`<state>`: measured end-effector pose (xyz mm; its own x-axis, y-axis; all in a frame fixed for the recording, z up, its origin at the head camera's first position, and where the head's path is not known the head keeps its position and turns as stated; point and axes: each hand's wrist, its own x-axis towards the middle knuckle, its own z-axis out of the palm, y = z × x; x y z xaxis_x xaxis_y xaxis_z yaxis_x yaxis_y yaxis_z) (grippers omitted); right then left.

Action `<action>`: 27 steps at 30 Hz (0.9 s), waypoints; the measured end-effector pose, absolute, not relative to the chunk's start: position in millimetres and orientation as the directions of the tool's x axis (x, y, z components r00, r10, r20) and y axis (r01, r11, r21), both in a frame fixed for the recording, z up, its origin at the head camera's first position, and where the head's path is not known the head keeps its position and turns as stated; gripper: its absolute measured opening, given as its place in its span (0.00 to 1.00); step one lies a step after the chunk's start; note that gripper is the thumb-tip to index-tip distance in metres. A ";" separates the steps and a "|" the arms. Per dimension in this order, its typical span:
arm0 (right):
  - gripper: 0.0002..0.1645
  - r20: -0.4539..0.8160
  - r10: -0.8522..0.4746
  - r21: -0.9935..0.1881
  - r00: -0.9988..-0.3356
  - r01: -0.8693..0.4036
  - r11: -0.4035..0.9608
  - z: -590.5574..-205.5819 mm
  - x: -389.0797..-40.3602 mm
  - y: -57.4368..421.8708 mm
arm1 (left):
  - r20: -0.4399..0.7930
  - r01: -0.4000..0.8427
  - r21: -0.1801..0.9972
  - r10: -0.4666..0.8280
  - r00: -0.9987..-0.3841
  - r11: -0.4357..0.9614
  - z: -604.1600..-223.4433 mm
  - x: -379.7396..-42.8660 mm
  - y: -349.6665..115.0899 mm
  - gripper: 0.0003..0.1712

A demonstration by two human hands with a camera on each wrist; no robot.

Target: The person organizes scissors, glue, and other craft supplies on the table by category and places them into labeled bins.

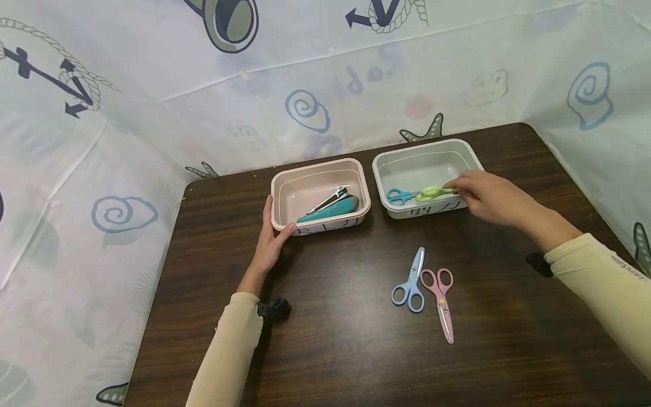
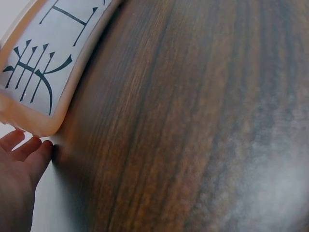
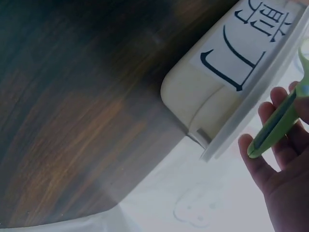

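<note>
My right hand [image 1: 493, 198] pinches light-green scissors [image 1: 432, 193] by their blade end, over the right part of a pale grey box [image 1: 427, 148]. The right wrist view shows the green-covered blades [image 3: 277, 126] between thumb and fingers, at the box's rim. Turquoise-handled scissors [image 1: 399, 196] lie inside at the left. My left hand [image 1: 267, 244] touches the front left corner of a pale pink box [image 1: 316, 166], thumb at the front and fingers extended along the side. In this box lie a turquoise utility knife [image 1: 330, 210] and metal nail clippers [image 1: 331, 198].
Blue scissors [image 1: 411, 285] and pink scissors [image 1: 441, 299] lie close together on the dark wooden table [image 1: 325, 339], in front of the boxes. Both boxes carry white front labels with dark characters. A patterned white sheet [image 1: 356, 102] hangs around the table's back and sides.
</note>
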<state>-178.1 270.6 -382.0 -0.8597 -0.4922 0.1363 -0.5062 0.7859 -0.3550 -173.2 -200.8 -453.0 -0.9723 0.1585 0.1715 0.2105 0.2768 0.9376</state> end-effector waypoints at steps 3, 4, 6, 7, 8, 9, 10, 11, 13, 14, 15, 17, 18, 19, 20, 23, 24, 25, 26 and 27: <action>0.19 0.100 -0.509 -0.384 -0.855 -0.505 0.773 -385.7 -185.4 270.1 | 0.169 0.209 0.935 0.159 -0.973 0.287 -452.7 -173.1 -200.3 0.49; 0.19 0.090 -0.517 -0.392 -0.851 -0.508 0.767 -386.9 -187.0 270.3 | 0.167 0.208 0.936 0.162 -0.973 0.283 -453.0 -173.0 -200.3 0.49; 0.19 0.068 -0.535 -0.402 -0.842 -0.514 0.758 -390.1 -190.4 271.4 | 0.164 0.206 0.939 0.168 -0.972 0.276 -453.7 -172.6 -200.2 0.50; 0.19 0.056 -0.540 -0.409 -0.840 -0.513 0.755 -391.3 -191.5 271.9 | 0.164 0.207 0.940 0.172 -0.971 0.271 -454.2 -172.4 -200.1 0.50; 0.19 0.044 -0.542 -0.412 -0.839 -0.510 0.755 -392.0 -192.4 272.5 | 0.167 0.210 0.943 0.177 -0.970 0.260 -454.8 -172.5 -200.0 0.50; 0.19 0.029 -0.541 -0.415 -0.840 -0.503 0.758 -392.8 -193.5 273.1 | 0.171 0.213 0.945 0.180 -0.969 0.249 -455.2 -172.6 -200.0 0.50; 0.19 0.016 -0.540 -0.417 -0.841 -0.497 0.761 -393.3 -194.5 273.7 | 0.174 0.216 0.946 0.182 -0.968 0.242 -455.6 -172.7 -199.9 0.49; 0.19 0.002 -0.535 -0.419 -0.845 -0.486 0.767 -393.7 -195.5 274.2 | 0.178 0.219 0.946 0.184 -0.967 0.239 -455.9 -173.1 -199.7 0.49; 0.20 -0.025 -0.519 -0.422 -0.855 -0.461 0.781 -392.8 -196.2 274.5 | 0.180 0.221 0.945 0.184 -0.966 0.240 -456.1 -173.5 -199.3 0.49; 0.20 -0.038 -0.511 -0.420 -0.859 -0.450 0.788 -392.1 -196.5 274.5 | 0.180 0.222 0.945 0.183 -0.967 0.242 -456.2 -173.7 -199.2 0.49; 0.20 -0.050 -0.505 -0.419 -0.862 -0.441 0.794 -391.9 -197.0 274.7 | 0.176 0.218 0.943 0.179 -0.968 0.252 -456.1 -173.6 -199.3 0.49; 0.20 -0.067 -0.496 -0.412 -0.866 -0.428 0.804 -390.7 -197.3 274.7 | 0.170 0.212 0.941 0.174 -0.970 0.263 -455.7 -173.6 -199.4 0.49; 0.20 -0.070 -0.495 -0.411 -0.866 -0.427 0.805 -390.5 -197.6 274.7 | 0.168 0.210 0.940 0.172 -0.971 0.268 -455.6 -173.6 -199.5 0.49; 0.20 -0.072 -0.492 -0.410 -0.867 -0.424 0.807 -390.4 -198.0 274.9 | 0.167 0.209 0.940 0.170 -0.971 0.271 -455.4 -173.6 -199.7 0.49; 0.20 -0.075 -0.488 -0.415 -0.870 -0.418 0.808 -390.1 -198.0 275.2 | 0.168 0.210 0.941 0.172 -0.971 0.266 -455.3 -173.7 -199.8 0.49; 0.20 -0.071 -0.481 -0.429 -0.874 -0.408 0.806 -390.5 -199.1 276.5 | 0.169 0.212 0.939 0.171 -0.971 0.272 -454.6 -173.6 -200.1 0.49; 0.20 -0.069 -0.477 -0.434 -0.876 -0.404 0.805 -390.6 -198.9 277.1 | 0.168 0.210 0.938 0.169 -0.971 0.276 -454.3 -173.4 -200.1 0.49; 0.20 -0.067 -0.473 -0.437 -0.879 -0.400 0.806 -390.8 -198.9 277.8 | 0.165 0.207 0.936 0.165 -0.972 0.283 -454.1 -173.1 -200.3 0.49; 0.20 -0.059 -0.472 -0.437 -0.880 -0.403 0.804 -390.9 -198.8 278.4 | 0.164 0.206 0.935 0.162 -0.973 0.290 -453.8 -172.9 -200.3 0.49; 0.20 -0.048 -0.474 -0.432 -0.879 -0.409 0.804 -391.2 -198.7 278.9 | 0.162 0.204 0.933 0.158 -0.974 0.296 -453.4 -172.6 -200.3 0.49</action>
<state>-198.7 278.9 -391.2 -0.8794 -0.4737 -0.0482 -0.4092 0.8037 -0.4320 -172.6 -200.3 -453.4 -0.9739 0.1584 0.1624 0.2038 0.2961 0.9332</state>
